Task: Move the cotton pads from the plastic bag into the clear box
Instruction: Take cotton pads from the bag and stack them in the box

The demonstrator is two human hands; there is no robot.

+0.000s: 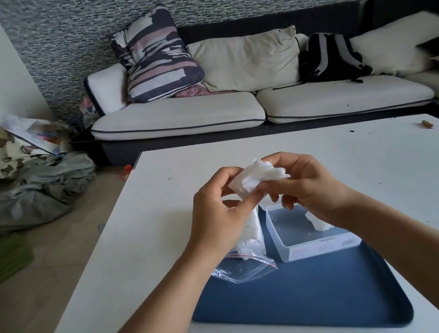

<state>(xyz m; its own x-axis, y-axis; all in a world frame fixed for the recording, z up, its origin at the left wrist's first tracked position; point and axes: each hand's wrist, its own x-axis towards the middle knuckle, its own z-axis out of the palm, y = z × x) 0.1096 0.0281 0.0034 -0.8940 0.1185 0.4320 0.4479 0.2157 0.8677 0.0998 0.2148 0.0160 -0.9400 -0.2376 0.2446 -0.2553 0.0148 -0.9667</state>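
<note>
Centre of frame: left hand (216, 212) & right hand (306, 182) both pinch a stack of cotton pads (256, 176) w/ curled fingers, held above the plastic bag (246, 255) & clear box (306, 227), both on a blue tray (315, 294). More pads in bag; a few in box, right side.

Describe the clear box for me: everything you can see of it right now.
The clear box is a small, rectangular, lidless container of frosted, see-through plastic with rounded corners and faint print on its near wall. It sits upright on the blue tray, right of the plastic bag. A few white cotton pads lie inside at its right; the rest of the floor is bare. The right hand hovers over it, hiding its far right corner; whether it touches the box is unclear.
</note>
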